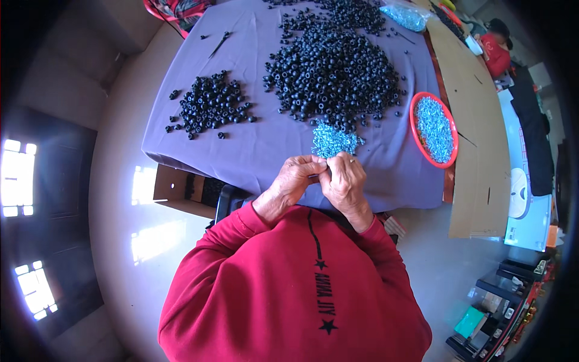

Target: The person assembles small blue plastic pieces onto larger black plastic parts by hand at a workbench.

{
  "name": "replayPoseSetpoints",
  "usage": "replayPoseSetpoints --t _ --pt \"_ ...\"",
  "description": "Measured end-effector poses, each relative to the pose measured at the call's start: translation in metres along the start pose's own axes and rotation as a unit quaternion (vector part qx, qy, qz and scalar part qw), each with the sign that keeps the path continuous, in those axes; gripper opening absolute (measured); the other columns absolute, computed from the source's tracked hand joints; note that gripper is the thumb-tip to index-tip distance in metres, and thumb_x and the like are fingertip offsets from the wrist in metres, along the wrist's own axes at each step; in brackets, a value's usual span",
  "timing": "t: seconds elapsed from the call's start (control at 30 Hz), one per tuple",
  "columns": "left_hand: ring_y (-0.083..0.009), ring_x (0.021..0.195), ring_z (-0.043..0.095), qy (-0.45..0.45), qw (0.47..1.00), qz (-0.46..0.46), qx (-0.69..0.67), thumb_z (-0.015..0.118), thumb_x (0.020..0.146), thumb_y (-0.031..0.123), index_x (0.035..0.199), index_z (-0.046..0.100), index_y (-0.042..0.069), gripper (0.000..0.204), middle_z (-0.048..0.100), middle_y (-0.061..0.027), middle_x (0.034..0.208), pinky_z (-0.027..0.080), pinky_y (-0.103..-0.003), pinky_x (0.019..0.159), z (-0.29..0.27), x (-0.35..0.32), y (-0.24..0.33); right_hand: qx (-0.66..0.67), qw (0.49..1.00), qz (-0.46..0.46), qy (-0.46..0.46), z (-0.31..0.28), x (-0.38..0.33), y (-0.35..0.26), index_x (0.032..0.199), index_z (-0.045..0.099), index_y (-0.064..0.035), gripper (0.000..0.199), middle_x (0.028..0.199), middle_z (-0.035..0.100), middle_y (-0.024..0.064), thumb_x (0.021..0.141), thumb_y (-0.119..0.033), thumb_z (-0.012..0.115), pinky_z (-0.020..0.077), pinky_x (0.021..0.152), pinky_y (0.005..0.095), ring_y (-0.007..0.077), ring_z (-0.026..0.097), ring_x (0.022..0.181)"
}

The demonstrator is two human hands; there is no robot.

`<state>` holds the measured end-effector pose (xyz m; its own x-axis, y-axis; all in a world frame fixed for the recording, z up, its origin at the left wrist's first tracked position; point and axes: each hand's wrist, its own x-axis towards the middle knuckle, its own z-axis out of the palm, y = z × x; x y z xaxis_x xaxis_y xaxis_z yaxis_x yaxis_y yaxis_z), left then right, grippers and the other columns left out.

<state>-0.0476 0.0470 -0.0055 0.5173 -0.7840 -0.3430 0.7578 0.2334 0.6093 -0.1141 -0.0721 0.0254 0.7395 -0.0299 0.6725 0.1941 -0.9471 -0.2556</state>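
My left hand [295,178] and my right hand [344,181] meet at the near edge of the cloth-covered table, fingertips pinched close together. Whatever lies between them is too small and too hidden to name. Just beyond my fingers spreads a small heap of shiny light-blue pieces [335,140]. It touches the near side of a large pile of round black beads [335,75] with holes through them. To the left of that lies a smaller pile of similar black beads [212,105].
A red-rimmed basket [414,123] of blue pieces stands at the right. Behind it lies a clear bag [405,17] of blue pieces. Cardboard [476,139] runs along the right side. An open box [172,183] sits below the table's left edge. A person in red [496,55] is at far right.
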Motion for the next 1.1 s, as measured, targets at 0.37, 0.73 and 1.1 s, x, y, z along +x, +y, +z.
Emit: replayPoseSetpoints --t 0.37,0.73,1.1 --pt "-0.0126 0.071 0.056 0.039 0.995 0.053 0.071 0.058 0.083 0.008 0.087 0.059 -0.002 0.011 0.06 -0.005 0.08 0.046 -0.026 0.071 -0.003 -0.001 0.005 0.037 0.999 0.027 -0.024 0.01 -0.007 0.001 0.075 0.047 -0.0045 0.019 0.069 0.048 0.0083 0.066 -0.003 0.064 0.0422 0.056 0.0349 0.0254 0.052 0.063" --pt "-0.0273 0.083 0.051 0.346 0.358 0.313 0.809 0.061 0.072 0.008 0.085 0.059 0.008 0.014 0.055 -0.0087 0.086 0.039 -0.04 0.073 -0.095 0.003 0.122 0.07 0.992 0.092 -0.047 0.008 -0.023 0.008 0.099 0.05 -0.001 0.032 0.085 0.053 0.011 0.071 -0.004 0.066 0.0438 0.062 0.0335 0.0228 0.052 0.067" --pt "-0.0311 0.084 0.054 0.23 0.401 0.402 0.79 0.057 0.074 0.007 0.094 0.059 0.007 0.02 0.058 -0.0116 0.089 0.043 -0.04 0.073 -0.089 0.077 0.148 0.119 0.988 0.076 -0.07 0.0 -0.031 -0.004 0.088 0.053 -0.002 0.019 0.08 0.054 0.0111 0.072 -0.002 0.064 0.0443 0.062 0.0352 0.0273 0.055 0.07"
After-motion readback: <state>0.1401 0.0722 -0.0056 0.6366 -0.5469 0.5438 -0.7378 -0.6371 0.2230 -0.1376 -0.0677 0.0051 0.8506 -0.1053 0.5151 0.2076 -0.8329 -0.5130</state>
